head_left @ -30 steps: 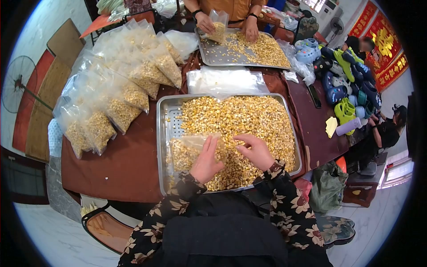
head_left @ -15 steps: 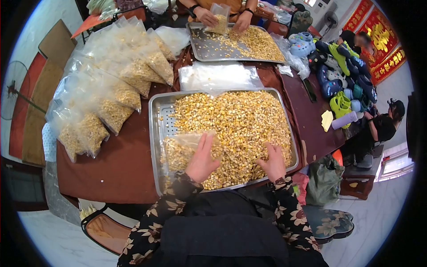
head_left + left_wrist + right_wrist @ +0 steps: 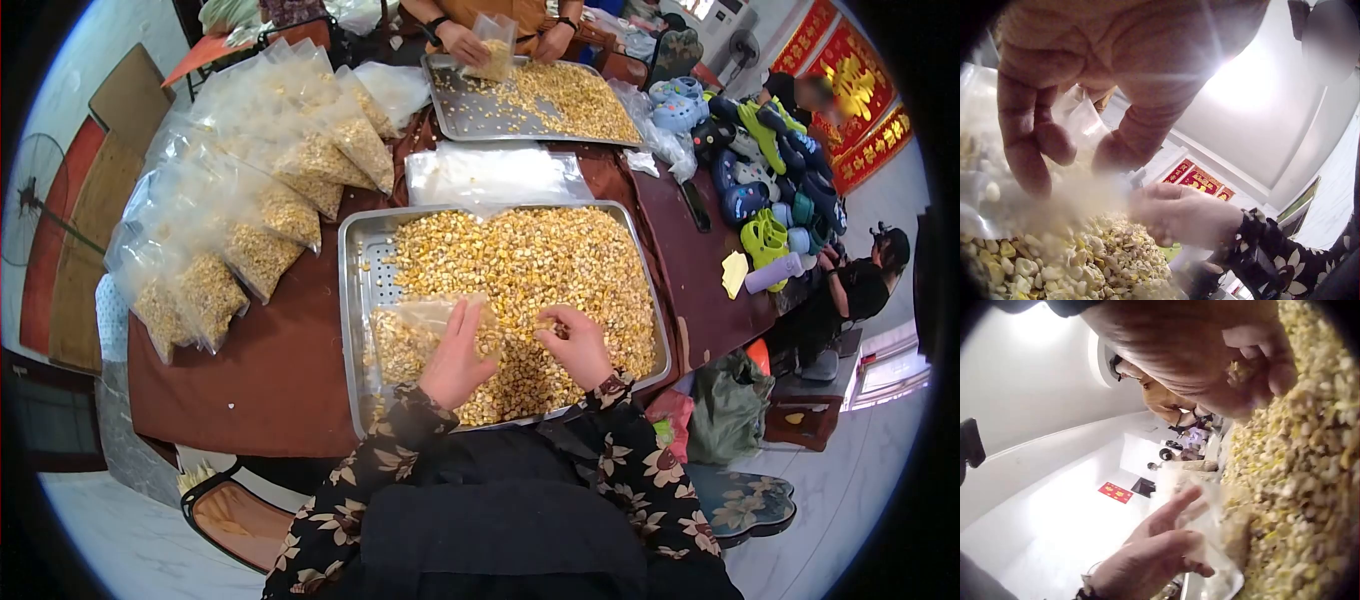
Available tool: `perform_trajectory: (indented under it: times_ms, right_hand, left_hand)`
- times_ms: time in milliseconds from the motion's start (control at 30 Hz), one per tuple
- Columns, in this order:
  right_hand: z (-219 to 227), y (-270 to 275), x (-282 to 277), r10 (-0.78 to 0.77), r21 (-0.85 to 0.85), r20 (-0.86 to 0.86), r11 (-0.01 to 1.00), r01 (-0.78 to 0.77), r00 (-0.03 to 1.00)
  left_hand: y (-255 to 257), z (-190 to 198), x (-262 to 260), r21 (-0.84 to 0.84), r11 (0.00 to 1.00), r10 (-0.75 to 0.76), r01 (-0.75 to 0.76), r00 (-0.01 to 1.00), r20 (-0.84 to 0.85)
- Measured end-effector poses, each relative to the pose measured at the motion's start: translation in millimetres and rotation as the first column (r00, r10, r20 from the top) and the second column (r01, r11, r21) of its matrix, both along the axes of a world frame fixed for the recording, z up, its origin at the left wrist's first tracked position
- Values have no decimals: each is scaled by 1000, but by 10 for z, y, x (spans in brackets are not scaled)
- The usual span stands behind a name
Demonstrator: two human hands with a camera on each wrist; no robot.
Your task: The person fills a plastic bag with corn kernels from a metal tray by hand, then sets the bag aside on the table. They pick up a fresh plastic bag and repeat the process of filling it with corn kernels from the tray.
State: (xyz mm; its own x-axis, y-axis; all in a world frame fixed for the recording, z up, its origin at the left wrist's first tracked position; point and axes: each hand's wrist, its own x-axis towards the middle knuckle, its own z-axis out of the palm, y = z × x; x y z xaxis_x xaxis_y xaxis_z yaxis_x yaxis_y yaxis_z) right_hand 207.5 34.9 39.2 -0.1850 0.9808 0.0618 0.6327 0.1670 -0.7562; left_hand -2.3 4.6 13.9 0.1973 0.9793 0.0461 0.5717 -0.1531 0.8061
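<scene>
In the head view, a clear bag [image 3: 400, 338] with pale kernels lies on its side at the left of the near metal tray [image 3: 352, 375]. My left hand [image 3: 457, 368] is at its mouth, index and middle fingers straight, thumb apart; the left wrist view has these fingers [image 3: 1022, 156] against the plastic. Just right of the bag, my right hand [image 3: 582, 352] is above the heaped corn [image 3: 560, 250]. Seen from the right wrist, its fingers curl round a few kernels [image 3: 1239, 372]. How far the left fingertips reach into the bag is hidden.
Filled bags [image 3: 250, 190] cover the table's left side. Flat empty bags [image 3: 500, 175] lie beyond the near tray. Across the table, a person handles a bag at another corn tray [image 3: 465, 125]. Shoes [image 3: 765, 190], a phone [image 3: 694, 206] and a purple bottle [image 3: 773, 273] sit at right.
My right hand moved right and down over the corn, then came back left toward the bag with its fingers curled. My left hand stays at the bag's mouth.
</scene>
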Motion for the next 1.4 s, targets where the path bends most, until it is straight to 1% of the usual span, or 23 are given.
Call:
perform_trajectory:
  times_ms: [33,133,267,367,433,467,533,567,600,633,700,733,833,900,967,1067,1100,1167,1200,1233,1300,1367,1400]
  right_hand:
    - [48,8,-76,2,2,0,1000,-2,1000]
    - [79,16,-290,133,-162,-228,972,-172,965]
    - [342,2,-445,250,-183,-216,939,-291,944]
    - [366,32,-404,259,-96,-173,956,-278,950]
    - [452,22,-358,235,-124,-125,960,-251,964]
    - [430,17,-311,235,-112,-113,962,-247,965]
    - [453,-10,-257,209,-113,-91,969,-219,974]
    - [432,-19,-226,214,-111,-100,968,-225,972]
    - [400,-32,-189,195,-113,-122,971,-209,973]
    - [375,-40,-161,178,-115,-145,974,-195,973]
    - [383,-52,-139,166,-141,-145,972,-186,975]
    - [385,-59,-138,153,-150,-150,973,-176,977]
    - [335,-54,-142,150,-130,-177,976,-175,973]
    - [289,-68,-129,115,-170,-261,972,-163,959]
    - [271,-68,-120,112,-176,-253,971,-160,961]
    - [213,-37,-71,199,-108,-37,973,-202,979]
    - [116,-41,-43,192,-113,-37,974,-195,981]
    - [-61,-34,-20,308,127,255,929,-348,917]
    - [-63,-79,-32,329,27,354,932,-361,875]
    - [-51,-101,-74,328,26,357,932,-360,875]
    - [-34,-133,-151,356,22,503,905,-424,787]
    - [-104,-106,-163,399,4,504,886,-463,766]
    - [-115,-101,-169,428,5,535,861,-509,728]
  left_hand:
    - [-2,8,-3,-9,1000,0,0,1000,7]
    - [-9,9,-24,-29,999,-13,13,1000,16]
    - [-28,22,-30,-16,1000,2,-1,998,57]
    - [-38,2,-58,-21,1000,8,-6,996,86]
    - [-37,41,-135,-97,995,10,14,971,237]
    - [-27,76,-196,-95,995,12,11,973,230]
    - [-1,191,-376,171,984,44,-56,996,72]
    - [-4,399,-480,171,984,49,-59,997,62]
    - [-13,709,-595,-87,993,92,-74,970,224]
    - [1,889,-712,-337,941,175,-46,915,364]
    - [47,944,-976,-360,932,202,-34,875,439]
    - [92,955,-1044,-297,954,180,-34,858,481]
    - [74,1134,-1210,-392,918,187,61,806,562]
    - [57,1228,-1197,-380,924,197,40,802,563]
    - [35,1183,-1188,-369,929,206,23,795,570]
    - [9,1014,-1146,-421,907,209,0,867,451]
    - [-9,990,-1090,-425,905,206,7,868,451]
    - [-28,930,-970,-397,917,195,-30,903,382]
    - [-37,907,-902,-381,923,192,-49,918,348]
    - [-50,887,-805,-381,923,192,-47,917,350]
    - [-63,860,-578,-313,948,163,-54,928,334]
    - [-47,815,-427,-356,933,150,-53,957,250]
    - [-28,657,-380,-218,975,81,-47,985,151]
